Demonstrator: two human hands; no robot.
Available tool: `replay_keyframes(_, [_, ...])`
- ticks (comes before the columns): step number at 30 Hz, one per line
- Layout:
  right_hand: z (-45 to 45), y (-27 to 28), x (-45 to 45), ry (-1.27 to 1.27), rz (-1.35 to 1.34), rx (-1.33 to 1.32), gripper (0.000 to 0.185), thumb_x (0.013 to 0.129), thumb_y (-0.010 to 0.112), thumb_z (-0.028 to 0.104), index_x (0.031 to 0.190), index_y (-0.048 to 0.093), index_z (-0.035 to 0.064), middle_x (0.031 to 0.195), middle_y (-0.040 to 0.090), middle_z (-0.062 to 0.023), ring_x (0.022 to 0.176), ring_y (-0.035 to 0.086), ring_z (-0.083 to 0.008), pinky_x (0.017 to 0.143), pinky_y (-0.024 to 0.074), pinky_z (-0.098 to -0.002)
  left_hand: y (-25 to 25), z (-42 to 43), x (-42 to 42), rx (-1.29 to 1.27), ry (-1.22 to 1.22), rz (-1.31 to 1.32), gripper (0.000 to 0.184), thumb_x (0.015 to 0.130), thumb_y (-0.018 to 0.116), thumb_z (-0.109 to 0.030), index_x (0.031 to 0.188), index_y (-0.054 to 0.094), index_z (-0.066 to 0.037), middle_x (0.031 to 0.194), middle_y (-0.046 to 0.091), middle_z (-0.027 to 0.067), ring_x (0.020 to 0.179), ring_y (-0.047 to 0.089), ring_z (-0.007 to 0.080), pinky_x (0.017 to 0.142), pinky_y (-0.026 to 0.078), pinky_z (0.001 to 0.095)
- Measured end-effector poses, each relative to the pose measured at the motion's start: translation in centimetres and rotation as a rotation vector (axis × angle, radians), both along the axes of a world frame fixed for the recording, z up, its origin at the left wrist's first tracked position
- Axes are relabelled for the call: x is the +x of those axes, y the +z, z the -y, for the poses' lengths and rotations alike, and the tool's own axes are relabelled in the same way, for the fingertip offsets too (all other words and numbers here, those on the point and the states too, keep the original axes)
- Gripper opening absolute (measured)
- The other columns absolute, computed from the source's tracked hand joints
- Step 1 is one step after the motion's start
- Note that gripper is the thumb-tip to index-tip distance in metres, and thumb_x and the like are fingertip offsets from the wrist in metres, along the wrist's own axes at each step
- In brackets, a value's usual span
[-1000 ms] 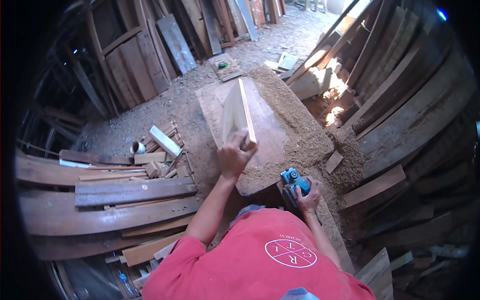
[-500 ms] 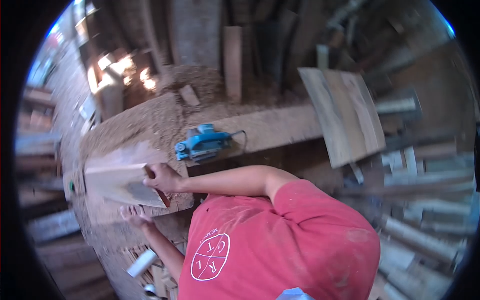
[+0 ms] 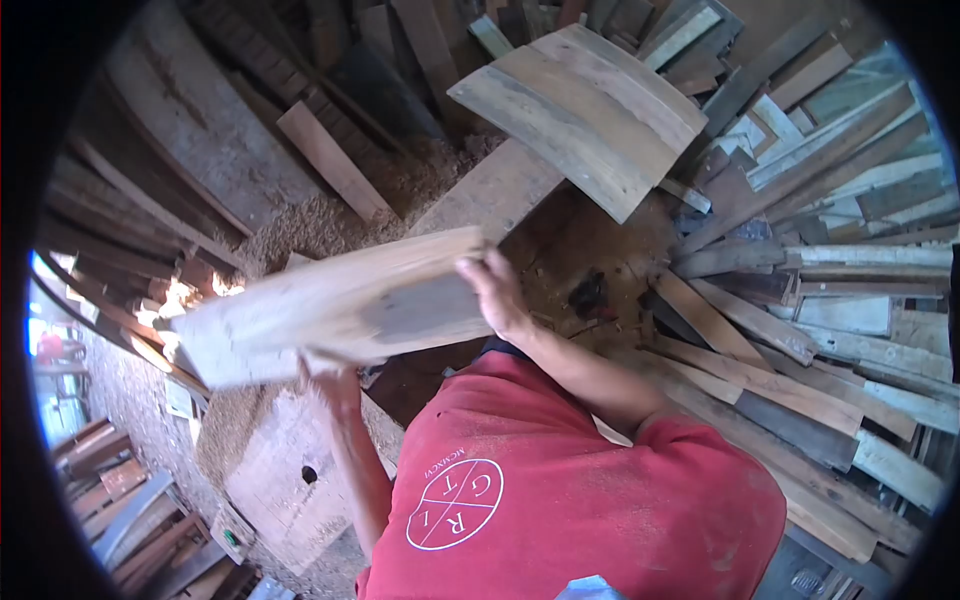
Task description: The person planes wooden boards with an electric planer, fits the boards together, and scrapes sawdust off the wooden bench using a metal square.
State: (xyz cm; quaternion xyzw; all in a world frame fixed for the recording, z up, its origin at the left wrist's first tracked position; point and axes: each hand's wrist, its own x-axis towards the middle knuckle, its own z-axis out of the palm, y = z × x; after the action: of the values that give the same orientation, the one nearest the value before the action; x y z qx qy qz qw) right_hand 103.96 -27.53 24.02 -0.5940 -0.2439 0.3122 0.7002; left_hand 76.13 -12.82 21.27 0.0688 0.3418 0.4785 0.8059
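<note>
A wide wooden board [image 3: 330,300] with a dark grey patch is raised above the bench and slightly blurred by motion. My right hand [image 3: 495,292] is closed on its right end. At the near long edge, my left hand [image 3: 335,388] grips the board from below, its fingers partly hidden and smeared. Under the board lies the workbench [image 3: 290,470], a pale plywood top with a dark hole in it.
A panel of joined planks [image 3: 585,115] lies beyond the bench's far right end. Wood shavings [image 3: 310,235] are heaped behind the bench. Stacked offcuts [image 3: 800,340] fill the right side, and more scrap wood [image 3: 130,500] lies at the left. A narrow plank [image 3: 335,165] leans at the back.
The board has come up off the bench, with my left hand now on its near edge. My view has turned to the right. The blue electric planer no longer shows.
</note>
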Motion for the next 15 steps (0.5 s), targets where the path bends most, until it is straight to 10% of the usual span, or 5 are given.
replay_keyframes(9, [6.8, -10.8, 12.9, -0.937, -0.137, -0.216, 0.047, 0.102, 0.068, 0.044, 0.115, 0.068, -0.0013, 0.108, 0.073, -0.0123, 0.101, 0.065, -0.0206, 0.092, 0.0485, -0.0364, -9.8, -5.9, 28.8, 0.134, -0.706, -0.433, 0.045, 0.103, 0.061, -0.029, 0.138, 0.055, -0.001, 0.137, 0.062, 0.0166, 0.124, 0.059, 0.0317, 0.11, 0.045, 0.0482])
replay_keyframes(15, [8.6, -21.5, 22.5, -1.0, -0.273, -0.572, 0.05, 0.102, 0.068, 0.044, 0.119, 0.067, -0.0027, 0.11, 0.072, -0.0129, 0.1, 0.065, -0.0219, 0.094, 0.0481, -0.038, -13.5, -9.2, 37.4, 0.369, -0.98, -1.193, 0.103, 0.09, 0.072, -0.054, 0.166, 0.014, -0.015, 0.163, 0.031, 0.0196, 0.152, 0.029, 0.0344, 0.12, 0.032, 0.0549])
